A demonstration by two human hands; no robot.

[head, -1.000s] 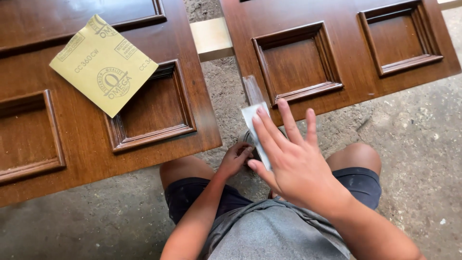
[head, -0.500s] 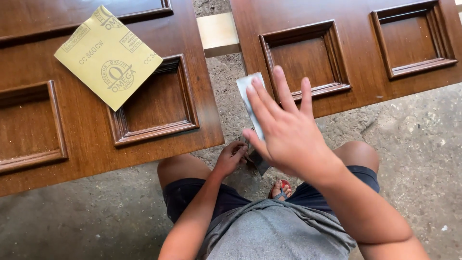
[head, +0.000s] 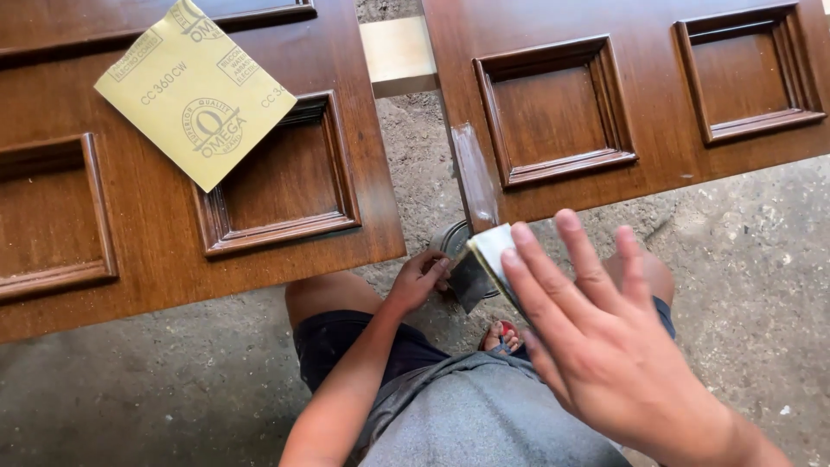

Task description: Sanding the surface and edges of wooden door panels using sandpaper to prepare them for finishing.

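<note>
Right hand (head: 618, 346) flat, fingers spread, pressing folded sandpaper piece (head: 491, 259) under fingertips; piece pokes out at 10 o'clock of hand, long axis running 11 to 5. Sits just off near corner of right door panel (head: 622, 52), beside pale sanded strip (head: 475, 173). Left hand (head: 419, 278) at 9 o'clock of piece, fingers curled on round object (head: 453, 238); grip unclear. Yellow sandpaper sheet (head: 194, 91) on left door panel (head: 130, 233).

A folded piece of sandpaper (head: 486, 259), pale on 1 face and dark grey on the other, is being held tilted just below the near left corner of the brown panelled door (head: 640, 177).
</note>
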